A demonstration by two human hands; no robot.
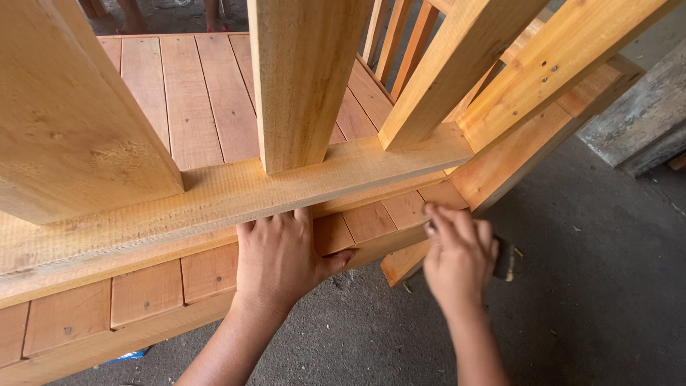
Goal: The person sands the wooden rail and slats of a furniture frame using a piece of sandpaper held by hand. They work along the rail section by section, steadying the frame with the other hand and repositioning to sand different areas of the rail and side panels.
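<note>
The left hand [280, 259] lies flat, fingers spread and released, fingertips touching the lower edge of the long pale horizontal wooden rail [236, 196], palm on the short reddish wooden slats [207, 271] just beneath that rail. The right hand [459, 261] is clenched around a small dark object [504, 259], possibly a sanding block, mostly hidden, held below the rail's right end. Thick pale upright wooden posts [304, 78] stand on the rail. Grey concrete floor [593, 286] spreads below.
</note>
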